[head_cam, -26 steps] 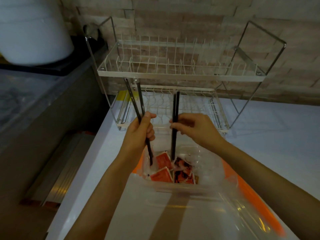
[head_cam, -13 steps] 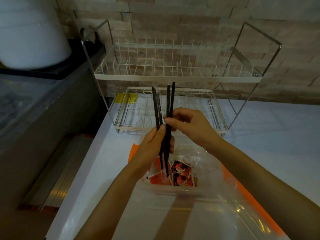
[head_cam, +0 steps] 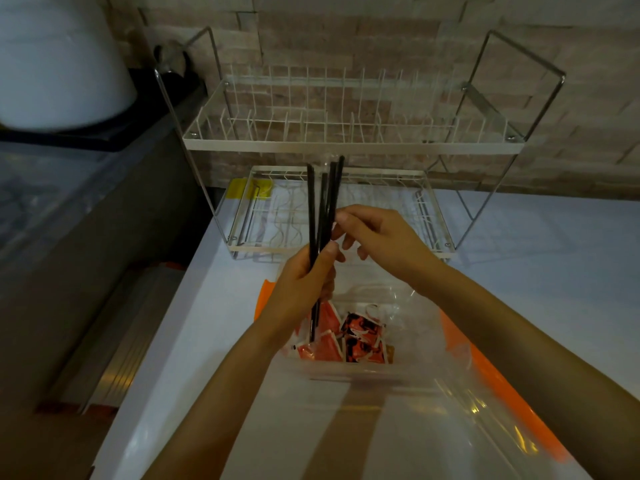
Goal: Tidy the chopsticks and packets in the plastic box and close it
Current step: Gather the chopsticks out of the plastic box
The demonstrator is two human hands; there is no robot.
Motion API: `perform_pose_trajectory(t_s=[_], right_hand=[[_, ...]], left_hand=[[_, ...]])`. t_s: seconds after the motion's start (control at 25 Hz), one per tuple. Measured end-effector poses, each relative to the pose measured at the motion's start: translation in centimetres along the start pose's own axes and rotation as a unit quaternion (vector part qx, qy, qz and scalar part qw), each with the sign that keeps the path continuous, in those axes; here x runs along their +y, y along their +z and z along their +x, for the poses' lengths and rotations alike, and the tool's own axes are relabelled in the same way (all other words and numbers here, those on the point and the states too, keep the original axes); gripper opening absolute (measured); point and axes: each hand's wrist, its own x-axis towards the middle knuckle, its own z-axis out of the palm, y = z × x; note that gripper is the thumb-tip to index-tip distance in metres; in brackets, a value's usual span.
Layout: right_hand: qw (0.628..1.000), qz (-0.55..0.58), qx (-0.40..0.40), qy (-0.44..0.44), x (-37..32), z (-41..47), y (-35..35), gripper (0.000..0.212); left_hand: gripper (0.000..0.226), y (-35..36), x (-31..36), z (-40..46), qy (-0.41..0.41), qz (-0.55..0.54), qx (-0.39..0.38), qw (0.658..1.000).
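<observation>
Several black chopsticks (head_cam: pixel 323 206) stand nearly upright in one bundle, their lower tips down among the packets. My left hand (head_cam: pixel 304 285) is closed around the middle of the bundle. My right hand (head_cam: pixel 377 233) is beside it on the right, its thumb and forefinger touching the sticks while the other fingers spread loosely. Below them sits the clear plastic box (head_cam: pixel 408 367), holding red and black sauce packets (head_cam: pixel 360 337). Its transparent lid (head_cam: pixel 450 427) lies open toward me.
A two-tier white wire dish rack (head_cam: pixel 346 143) stands just behind the box against the brick wall. An orange sheet (head_cam: pixel 498 386) lies under the box on the white counter (head_cam: pixel 540 271). A white appliance (head_cam: pixel 59 60) sits at far left; the counter's left edge drops off.
The two separate pairs of chopsticks came together into one bundle in my left hand. My right hand has loosened its grip and now only touches the sticks.
</observation>
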Motion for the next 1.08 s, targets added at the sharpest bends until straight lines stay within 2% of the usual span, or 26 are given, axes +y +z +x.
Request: perform_pose_trajectory(t_s=[0.08, 0.16, 0.28, 0.4, 0.56, 0.64, 0.72, 0.8, 0.92, 1.08], right_hand=[[0.999, -0.025, -0.034, 0.017, 0.5, -0.3, -0.1, 0.021], [0.986, -0.127, -0.103, 0.026, 1.8, -0.7, 0.0, 0.022], [0.928, -0.283, -0.239, 0.038, 4.3, -1.4, 1.1, 0.028], [0.889, -0.326, -0.313, 0.071, 5.8, -1.6, 3.0, 0.033], [0.838, -0.361, -0.406, 0.046, 6.8, -1.6, 5.7, 0.04], [0.81, -0.387, -0.438, 0.049, 7.2, -1.3, 6.6, 0.032], [0.796, -0.392, -0.456, 0.069, 7.6, -1.2, 7.0, 0.007], [0.798, -0.377, -0.459, 0.103, 7.8, -1.2, 7.0, 0.013], [0.819, -0.371, -0.427, 0.093, 7.4, -0.8, 6.0, 0.01], [0.887, -0.346, -0.292, 0.087, 6.7, 0.5, 4.1, 0.029]], left_hand=[[0.025, -0.4, -0.1, 0.0, 0.007, -0.026, 0.021, 0.999], [0.027, -0.9, -0.2, -0.1, 0.014, -0.032, 0.039, 0.999], [0.027, -1.7, -0.1, -0.1, 0.017, -0.04, 0.053, 0.998], [0.027, -2.6, 0.2, -0.2, 0.027, -0.049, 0.067, 0.996], [0.027, -3.8, 0.5, -0.3, 0.031, -0.057, 0.071, 0.995], [0.027, -4.0, 0.5, -0.3, 0.028, -0.061, 0.071, 0.995], [0.026, -4.0, 0.4, -0.3, 0.025, -0.061, 0.071, 0.995], [0.026, -4.0, 0.4, -0.3, 0.024, -0.057, 0.072, 0.995], [0.026, -3.9, 0.4, -0.3, 0.022, -0.054, 0.074, 0.996], [0.027, -3.8, 0.3, -0.3, 0.021, -0.058, 0.076, 0.995]])
